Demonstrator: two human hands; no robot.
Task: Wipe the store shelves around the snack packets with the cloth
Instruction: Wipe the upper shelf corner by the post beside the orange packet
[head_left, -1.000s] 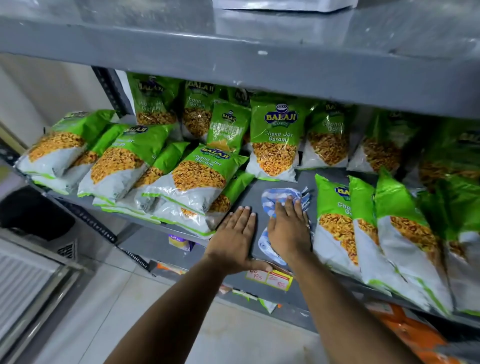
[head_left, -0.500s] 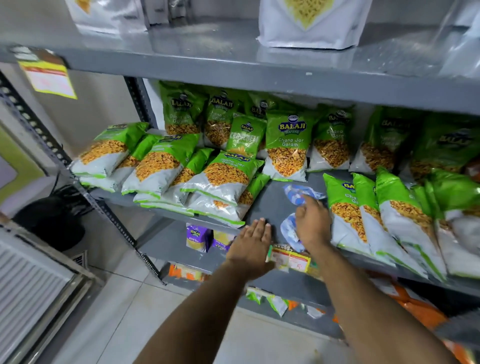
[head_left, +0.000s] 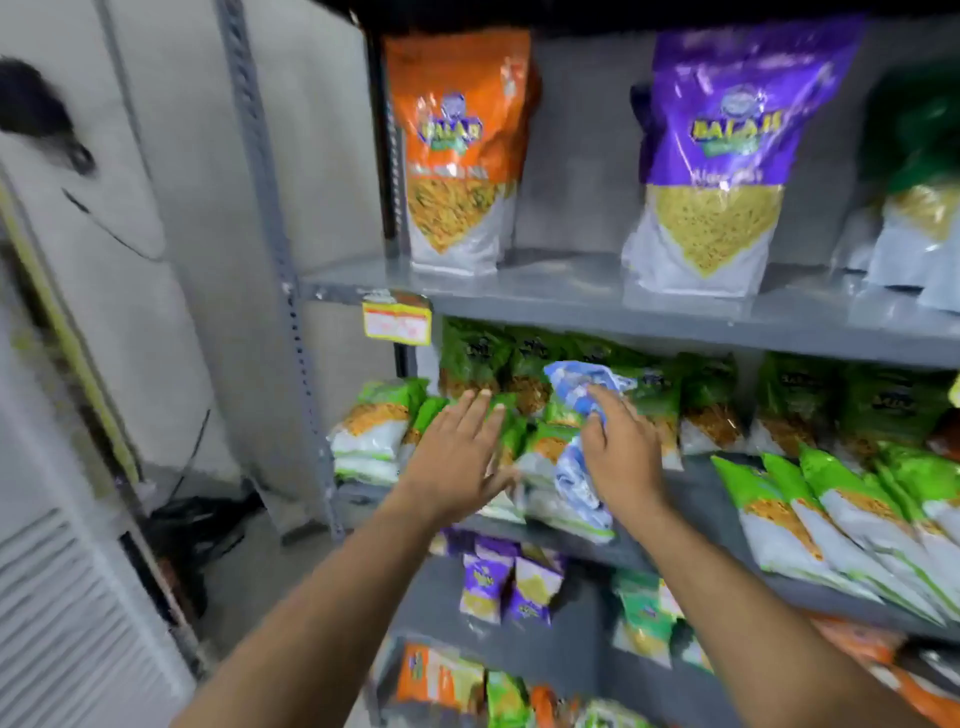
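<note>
Both hands have lifted off the grey metal middle shelf (head_left: 696, 499): the right hand (head_left: 621, 452) clutches the blue-and-white cloth (head_left: 576, 483), and the left hand (head_left: 457, 457) is spread flat above the green snack packets (head_left: 379, 431). The step looks like a shift to the upper grey shelf (head_left: 571, 299); next, press the cloth there between the orange pouch (head_left: 457, 156) and the purple pouch (head_left: 727, 156).

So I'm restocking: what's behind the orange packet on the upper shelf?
Behind the orange packet, another packet's edge peeks out beside it, then grey wall. Anything directly behind is covered.
</note>
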